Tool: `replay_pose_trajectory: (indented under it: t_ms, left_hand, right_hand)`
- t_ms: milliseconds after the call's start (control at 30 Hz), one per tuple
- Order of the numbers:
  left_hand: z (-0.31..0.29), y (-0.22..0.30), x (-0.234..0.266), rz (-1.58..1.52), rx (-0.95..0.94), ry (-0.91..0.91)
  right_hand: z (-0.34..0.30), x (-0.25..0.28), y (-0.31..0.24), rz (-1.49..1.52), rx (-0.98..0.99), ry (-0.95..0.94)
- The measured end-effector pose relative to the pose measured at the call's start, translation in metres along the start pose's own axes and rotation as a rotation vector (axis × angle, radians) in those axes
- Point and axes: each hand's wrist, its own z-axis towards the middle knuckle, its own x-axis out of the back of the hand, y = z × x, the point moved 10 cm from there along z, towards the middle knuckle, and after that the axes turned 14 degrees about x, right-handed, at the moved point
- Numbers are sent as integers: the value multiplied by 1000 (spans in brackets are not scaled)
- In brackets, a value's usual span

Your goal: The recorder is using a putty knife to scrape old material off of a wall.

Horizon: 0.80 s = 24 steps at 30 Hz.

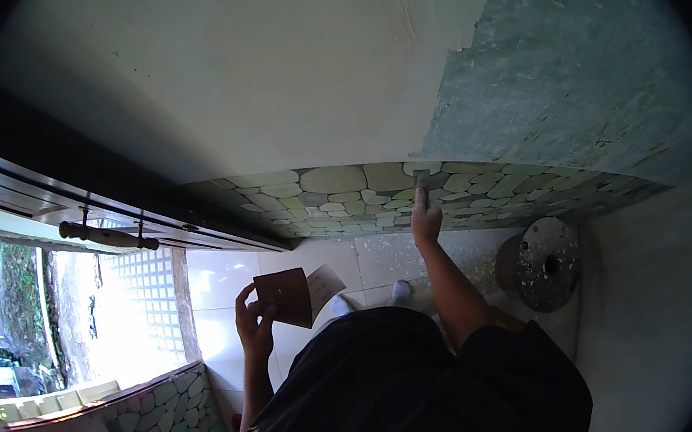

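My left hand [257, 321] pinches a bent, reddish-brown sheet [285, 296] that looks like sandpaper, held out over the floor. A pale, printed flap [326, 288] sticks out from behind its right edge; whether the two are one piece I cannot tell. Stretched toward the wall, my right hand [425, 223] is closed around the handle of a small putty knife [422, 178]. Its blade lies at the upper edge of the pebble-patterned wall tiles [333, 183], just under the painted wall. Green-grey paint [579, 80] covers the wall's right part, and off-white plaster [253, 54] the left.
A round, paint-spattered stool or drum [549, 263] stands right of my right arm. To the left is a dark door [21, 182] with a bar handle [108, 236], beside a bright opening to the outside. Pale floor tiles [225, 279] carry white specks near the wall.
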Motion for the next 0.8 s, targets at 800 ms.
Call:
replay_pose_trajectory:
  t_ms: [800]
  left_hand:
    - [-14,-5,5,211,34,41]
  right_hand:
    - [4,-13,9,-8,25,-19]
